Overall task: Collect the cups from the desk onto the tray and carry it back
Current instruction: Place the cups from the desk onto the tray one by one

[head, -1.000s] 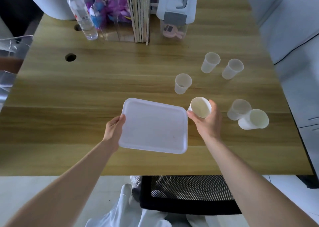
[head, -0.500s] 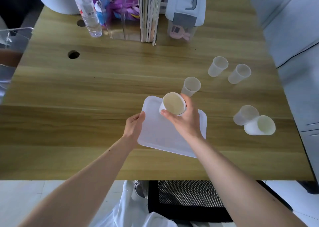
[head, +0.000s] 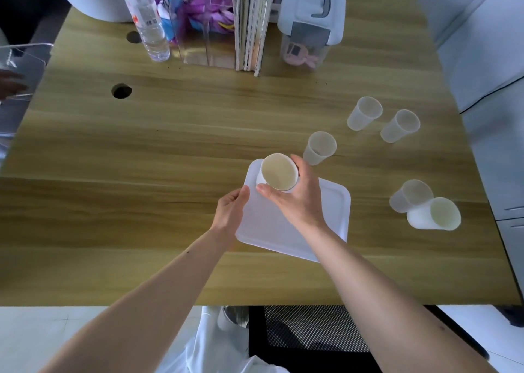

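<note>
- My right grip (head: 295, 199) wraps paper cup (head: 279, 171) at its wall, over tray (head: 331, 202): light, crushable, so gentle squeeze.
- Left grip (head: 231, 212) pinches tray edge; thin, prob flexes.

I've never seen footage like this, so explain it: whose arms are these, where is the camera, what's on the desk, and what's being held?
There is no machine here. A person wears a camera on the head, looking down at their own arms. The right hand grips a paper cup over the far corner of a white tray, while the left hand holds the tray's edge. On the desk five more cups wait at the right: four clear ones and one paper cup. A bottle, books and a box stand at the back.
</note>
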Action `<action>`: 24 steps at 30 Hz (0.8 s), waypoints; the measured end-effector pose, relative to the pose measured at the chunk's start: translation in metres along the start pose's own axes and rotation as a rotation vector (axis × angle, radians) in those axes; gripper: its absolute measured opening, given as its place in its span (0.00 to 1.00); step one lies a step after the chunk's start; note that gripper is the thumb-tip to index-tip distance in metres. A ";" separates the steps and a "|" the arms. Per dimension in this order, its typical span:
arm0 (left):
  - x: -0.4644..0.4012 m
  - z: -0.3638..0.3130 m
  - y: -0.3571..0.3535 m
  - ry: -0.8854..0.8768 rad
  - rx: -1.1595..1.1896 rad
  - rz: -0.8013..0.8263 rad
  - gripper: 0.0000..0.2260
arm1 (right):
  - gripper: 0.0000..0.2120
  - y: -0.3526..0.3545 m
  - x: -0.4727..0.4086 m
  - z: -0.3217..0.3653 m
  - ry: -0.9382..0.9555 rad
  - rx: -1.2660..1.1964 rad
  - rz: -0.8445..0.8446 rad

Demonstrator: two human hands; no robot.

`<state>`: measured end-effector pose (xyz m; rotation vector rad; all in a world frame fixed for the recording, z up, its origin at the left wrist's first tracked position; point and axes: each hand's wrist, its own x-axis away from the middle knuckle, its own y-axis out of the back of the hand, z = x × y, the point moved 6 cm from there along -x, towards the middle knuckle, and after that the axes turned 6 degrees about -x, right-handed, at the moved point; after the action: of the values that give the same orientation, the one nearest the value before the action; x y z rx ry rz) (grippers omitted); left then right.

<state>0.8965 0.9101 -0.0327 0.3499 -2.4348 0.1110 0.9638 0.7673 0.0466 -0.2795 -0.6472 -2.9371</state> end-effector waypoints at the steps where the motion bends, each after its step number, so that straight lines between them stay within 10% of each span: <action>1: -0.001 0.000 0.000 0.000 -0.002 0.004 0.29 | 0.48 0.000 -0.001 0.000 -0.004 -0.002 0.004; 24: -0.037 -0.010 0.024 0.038 0.026 -0.139 0.14 | 0.47 0.058 -0.113 -0.052 -0.115 0.165 -0.291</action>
<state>0.9234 0.9426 -0.0482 0.5221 -2.3651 0.0881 1.0749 0.7013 0.0009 -0.3682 -1.0211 -3.1298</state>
